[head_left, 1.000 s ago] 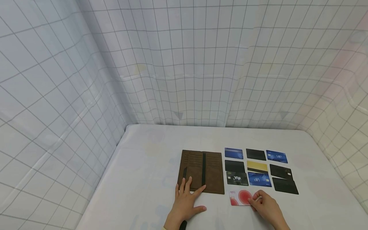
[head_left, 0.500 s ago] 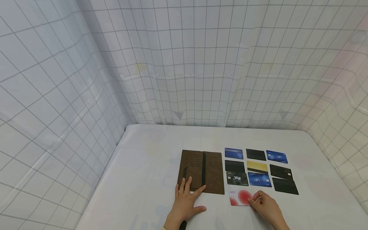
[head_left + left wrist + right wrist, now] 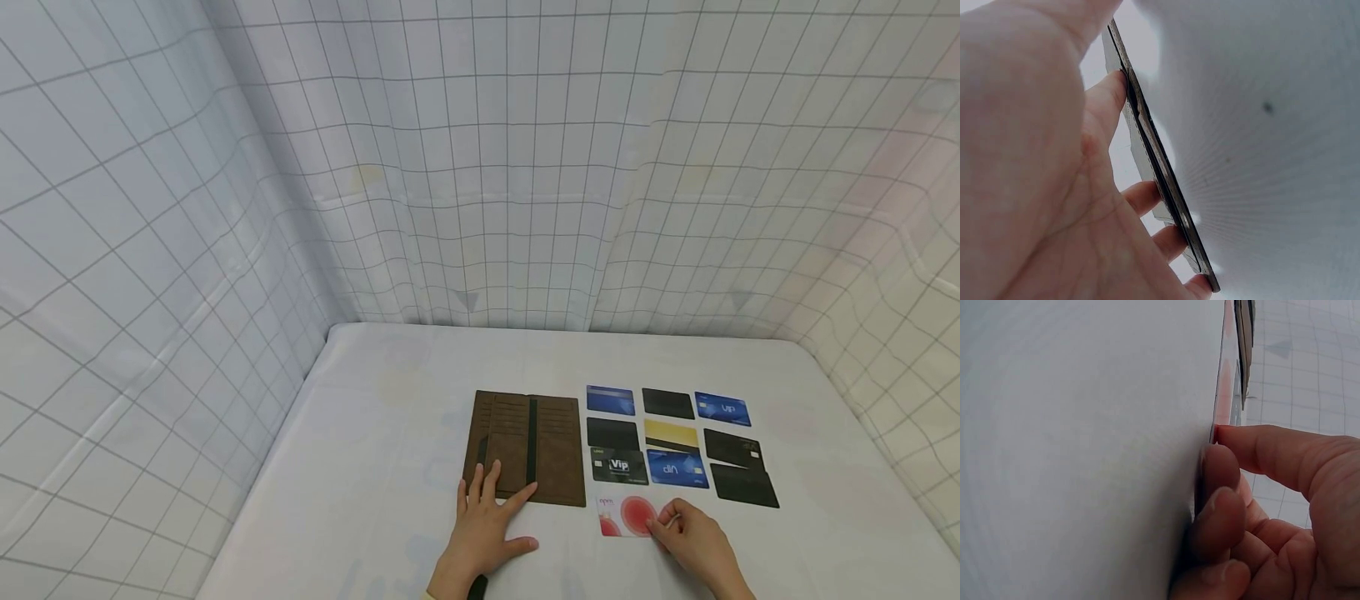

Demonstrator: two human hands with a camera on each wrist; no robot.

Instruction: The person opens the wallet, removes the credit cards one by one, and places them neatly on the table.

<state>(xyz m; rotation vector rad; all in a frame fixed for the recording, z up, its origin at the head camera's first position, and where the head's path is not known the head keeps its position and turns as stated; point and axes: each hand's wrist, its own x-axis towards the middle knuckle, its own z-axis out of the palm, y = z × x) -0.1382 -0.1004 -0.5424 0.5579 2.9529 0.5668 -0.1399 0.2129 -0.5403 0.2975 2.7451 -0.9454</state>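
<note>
A brown wallet [image 3: 558, 454] lies unfolded and flat, with card slots and a dark strip down its middle. My left hand [image 3: 480, 533] rests with spread fingers on the wallet's near edge; in the left wrist view the fingertips touch that edge [image 3: 1166, 169]. To the right of the wallet lies a white card with a red circle [image 3: 611, 521]. My right hand [image 3: 697, 542] pinches this card's right end between thumb and fingers, low at the table. In the right wrist view the card [image 3: 1225, 387] appears edge-on, and the fingers hide its held end.
Behind the red-circle card, several cards lie in rows: blue ones [image 3: 610, 400], black ones [image 3: 667, 403], a yellow one [image 3: 671, 433] and a black Vip card [image 3: 618, 471]. A white cloth covers the table [image 3: 360, 467]. Gridded white curtains [image 3: 510, 167] enclose the back and sides.
</note>
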